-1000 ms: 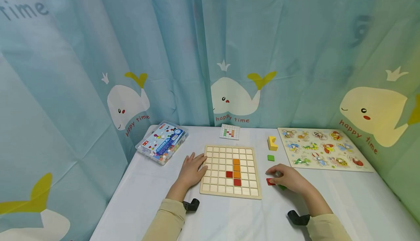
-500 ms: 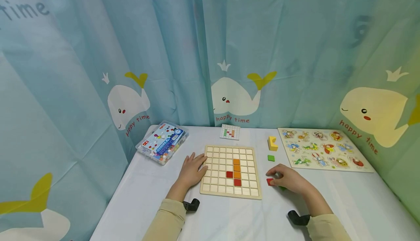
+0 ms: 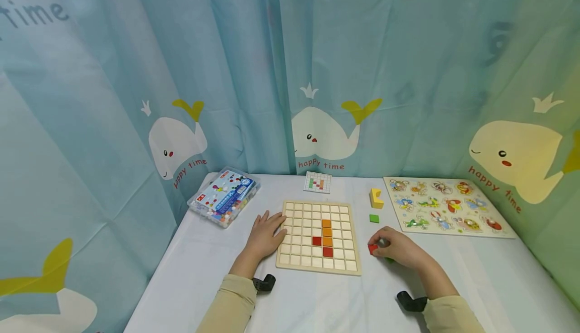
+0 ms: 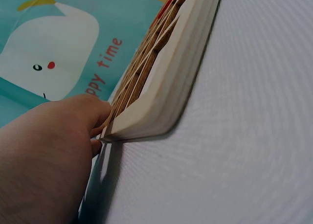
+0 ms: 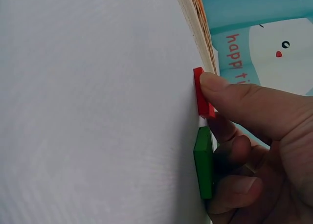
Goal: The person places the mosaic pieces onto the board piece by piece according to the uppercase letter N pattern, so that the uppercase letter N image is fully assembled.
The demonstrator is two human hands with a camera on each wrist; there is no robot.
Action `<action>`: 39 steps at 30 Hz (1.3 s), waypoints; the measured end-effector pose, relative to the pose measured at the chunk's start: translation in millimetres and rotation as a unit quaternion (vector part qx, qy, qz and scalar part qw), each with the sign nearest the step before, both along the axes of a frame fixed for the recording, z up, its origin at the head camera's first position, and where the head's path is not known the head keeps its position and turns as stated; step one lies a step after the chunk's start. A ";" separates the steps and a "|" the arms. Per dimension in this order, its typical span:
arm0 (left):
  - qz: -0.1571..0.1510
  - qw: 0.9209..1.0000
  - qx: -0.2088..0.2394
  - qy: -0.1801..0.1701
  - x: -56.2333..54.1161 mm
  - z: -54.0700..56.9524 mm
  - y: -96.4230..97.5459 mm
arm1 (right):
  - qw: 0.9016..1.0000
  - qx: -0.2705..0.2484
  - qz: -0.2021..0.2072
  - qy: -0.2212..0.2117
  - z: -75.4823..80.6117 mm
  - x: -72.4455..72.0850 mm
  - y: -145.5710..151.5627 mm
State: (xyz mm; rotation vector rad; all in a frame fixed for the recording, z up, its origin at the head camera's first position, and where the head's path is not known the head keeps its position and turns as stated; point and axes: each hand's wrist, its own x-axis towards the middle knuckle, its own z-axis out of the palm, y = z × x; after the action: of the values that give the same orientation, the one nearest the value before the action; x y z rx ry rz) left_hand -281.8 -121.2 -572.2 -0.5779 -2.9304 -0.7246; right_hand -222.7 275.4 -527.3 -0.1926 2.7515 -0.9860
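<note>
Just right of the wooden grid board (image 3: 318, 236), the right hand (image 3: 399, 247) pinches a red block (image 3: 372, 249), best lifted level, while the relaxed left hand (image 3: 265, 234) steadies the board's left edge.

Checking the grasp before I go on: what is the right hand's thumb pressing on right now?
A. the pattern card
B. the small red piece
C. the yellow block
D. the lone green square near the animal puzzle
B: in the right wrist view the right hand has its thumb on the small red piece, just above a green piece.
</note>
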 end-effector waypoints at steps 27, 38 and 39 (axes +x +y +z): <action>0.003 1.000 0.001 0.002 -0.3 -1.6 0.2 | 0.998 -0.053 -0.010 0.007 3.1 1.2 1.5; 0.002 1.000 0.008 -0.002 1.2 0.4 0.1 | 0.998 -0.050 -0.023 0.026 14.5 -4.6 -17.0; 0.002 1.000 0.008 -0.002 1.3 0.3 0.1 | 0.998 -0.051 -0.023 0.028 14.7 -5.5 -19.4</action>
State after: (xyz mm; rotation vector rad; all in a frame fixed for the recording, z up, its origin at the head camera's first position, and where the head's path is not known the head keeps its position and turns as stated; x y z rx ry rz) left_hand -280.6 -121.0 -571.9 -0.5695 -2.9263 -0.7499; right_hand -228.1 256.0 -512.6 -0.1746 2.7688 -1.1514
